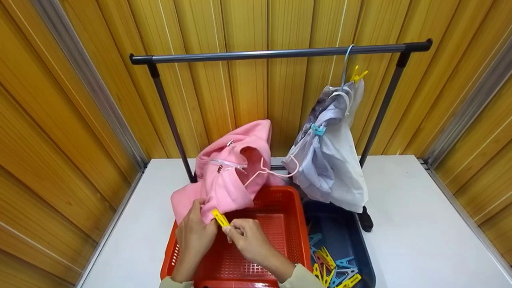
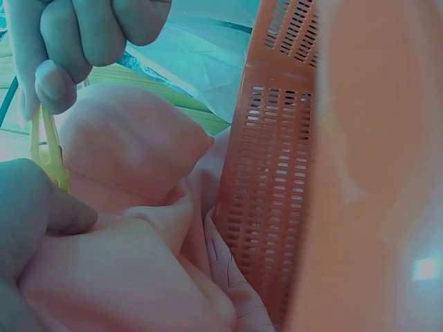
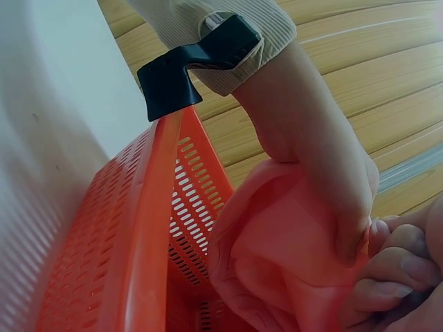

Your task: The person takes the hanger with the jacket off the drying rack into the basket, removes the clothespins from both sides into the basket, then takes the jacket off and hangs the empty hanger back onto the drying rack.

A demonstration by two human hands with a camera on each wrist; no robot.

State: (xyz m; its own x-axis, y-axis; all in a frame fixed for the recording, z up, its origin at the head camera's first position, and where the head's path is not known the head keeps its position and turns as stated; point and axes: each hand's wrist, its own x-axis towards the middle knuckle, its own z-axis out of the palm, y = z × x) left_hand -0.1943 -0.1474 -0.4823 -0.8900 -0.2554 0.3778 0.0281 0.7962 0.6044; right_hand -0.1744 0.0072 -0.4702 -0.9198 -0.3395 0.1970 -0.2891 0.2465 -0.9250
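Head cam's got the left hand (image 1: 196, 234) gripping a fold of a pink fabric zip-up garment (image 1: 229, 194), and the right hand (image 1: 251, 240) pinching the handle end of a yellow plastic clothespin (image 1: 221, 218). Its other end is right at the cloth, can't really tell if it's clamped on tho. Garment's draped over the back left of a red perforated plastic basket (image 1: 303, 228), with a thin pink hanger (image 1: 265, 171) poking out the neck. Dark blue plastic tray (image 1: 340, 224) sits just beside the basket.
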